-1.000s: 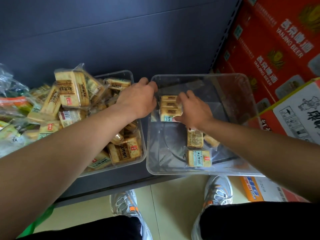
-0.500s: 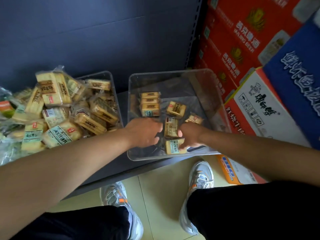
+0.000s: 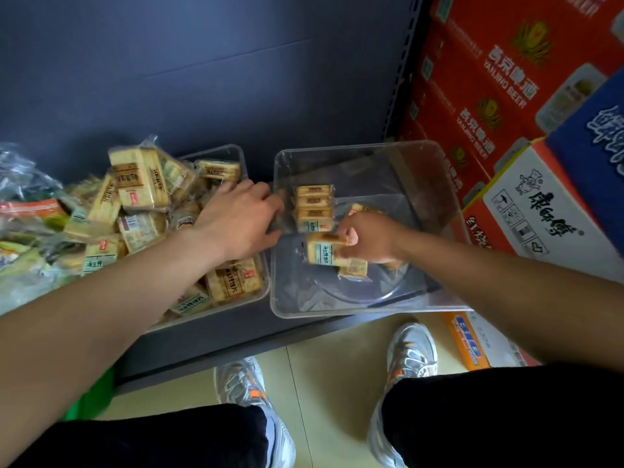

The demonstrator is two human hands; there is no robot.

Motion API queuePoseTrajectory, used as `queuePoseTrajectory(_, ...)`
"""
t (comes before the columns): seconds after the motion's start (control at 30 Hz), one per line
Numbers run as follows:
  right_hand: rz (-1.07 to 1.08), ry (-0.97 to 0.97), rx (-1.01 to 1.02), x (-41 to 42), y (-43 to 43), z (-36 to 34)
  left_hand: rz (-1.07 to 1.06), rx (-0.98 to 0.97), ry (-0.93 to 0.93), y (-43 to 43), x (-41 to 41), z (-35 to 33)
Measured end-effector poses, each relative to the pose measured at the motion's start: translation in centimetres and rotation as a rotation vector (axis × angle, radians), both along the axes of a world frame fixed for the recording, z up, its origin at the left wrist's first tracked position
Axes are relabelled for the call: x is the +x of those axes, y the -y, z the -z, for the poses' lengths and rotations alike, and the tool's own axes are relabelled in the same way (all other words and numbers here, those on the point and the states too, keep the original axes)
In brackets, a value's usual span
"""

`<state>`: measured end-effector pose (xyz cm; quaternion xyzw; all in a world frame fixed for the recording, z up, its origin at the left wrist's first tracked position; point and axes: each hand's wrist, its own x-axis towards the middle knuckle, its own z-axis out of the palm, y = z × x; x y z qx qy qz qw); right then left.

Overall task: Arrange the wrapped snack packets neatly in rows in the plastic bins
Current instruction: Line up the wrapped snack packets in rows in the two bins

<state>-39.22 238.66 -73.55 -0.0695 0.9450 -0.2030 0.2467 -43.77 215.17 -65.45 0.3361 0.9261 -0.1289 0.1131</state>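
1. Gripping one wrapped snack packet (image 3: 325,253) by its right end, my right hand (image 3: 369,239) sits just right of the frame's centre, fingers curled round the wrapper and the label turned up toward me.
2. That hand and packet are inside the right bin (image 3: 337,314), a clear plastic tub on the dark shelf (image 3: 202,342).
3. Toward the upper left of this tub, a row of packets (image 3: 314,207) stands on edge, each touching the next, close to the left wall.
4. One flat packet (image 3: 353,271) lies on the tub's bottom just below my right hand, and the corner of another shows above my knuckles.
5. My left hand (image 3: 238,221) lies palm down left of centre, over the heap of packets (image 3: 138,179), its fingers reaching toward the gap between the tubs. They are blurred, so I cannot tell whether they clasp anything.
6. My two hands are apart, though near each other.
7. The heap overfills the left bin (image 3: 233,151), which stands just beside the right one.
8. Crumpled plastic bags (image 3: 27,211) crowd the left edge.
9. Red beer cartons (image 3: 489,79) fill the upper right, with a white carton (image 3: 540,211) and a blue carton (image 3: 601,130) below them.
10. My sneakers (image 3: 412,352) stand on the pale tiled floor (image 3: 320,366) at the bottom.
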Motion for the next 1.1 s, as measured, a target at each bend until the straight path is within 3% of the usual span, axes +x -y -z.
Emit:
queuePoseTrajectory(0.13,0.155,-0.151,0.027,-2.3,2.4,2.1,-0.026,0.006,0.05,0.2,-0.5,0.3)
queuePoseTrajectory(0.43,0.169,-0.314,0.196,-4.2,3.4,4.1,0.025,-0.035,0.141,0.9,-1.4,0.7)
queuePoseTrajectory(0.53,0.132,-0.281,0.251,-4.0,3.2,3.4,0.016,-0.069,0.125,0.7,-1.3,0.8)
queuePoseTrajectory(0.77,0.132,-0.207,0.079,-3.5,2.2,2.6,-0.02,-0.132,0.058,0.4,-1.0,0.6)
queuePoseTrajectory(0.93,0.16,-0.212,0.042,-4.1,2.6,2.9,-0.072,-0.137,0.067,0.4,-1.2,0.2)
queuePoseTrajectory(1.1,0.115,-0.114,-0.121,-5.3,3.3,3.3,-0.084,-0.09,0.107,0.6,-1.3,0.3)
